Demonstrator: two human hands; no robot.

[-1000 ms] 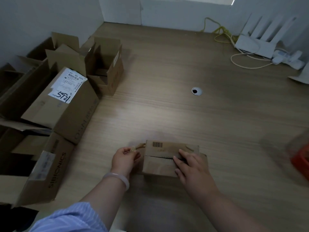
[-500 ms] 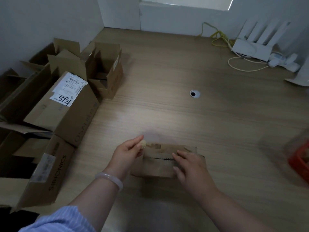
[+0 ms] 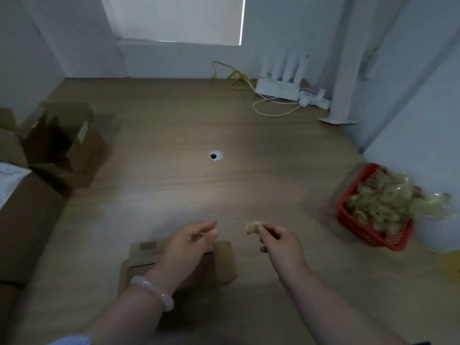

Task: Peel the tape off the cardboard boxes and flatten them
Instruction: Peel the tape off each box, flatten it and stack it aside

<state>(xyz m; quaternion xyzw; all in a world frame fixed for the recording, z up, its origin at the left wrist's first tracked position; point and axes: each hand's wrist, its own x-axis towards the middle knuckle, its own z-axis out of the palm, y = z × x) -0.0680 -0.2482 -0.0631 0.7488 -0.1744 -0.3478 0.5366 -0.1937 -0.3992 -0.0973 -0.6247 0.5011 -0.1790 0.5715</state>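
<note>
A small brown cardboard box (image 3: pixel 139 257) lies on the wooden table near the front edge, partly hidden by my left wrist. My left hand (image 3: pixel 191 241) hovers over it with relaxed fingers and holds nothing. My right hand (image 3: pixel 280 241) is lifted to the right of the box and pinches a crumpled wad of peeled tape (image 3: pixel 252 227) between thumb and fingertips.
A red plastic basket (image 3: pixel 368 232) heaped with crumpled tape sits at the right, beside a white tub (image 3: pixel 438 235). Open cardboard boxes (image 3: pixel 62 145) crowd the left side. A cable hole (image 3: pixel 215 156) marks the table's middle; a white router (image 3: pixel 278 87) and cables lie at the back.
The tape wad passed from my left hand to my right hand, which lifted off the box and moved right. The view swung right, bringing the red basket into sight.
</note>
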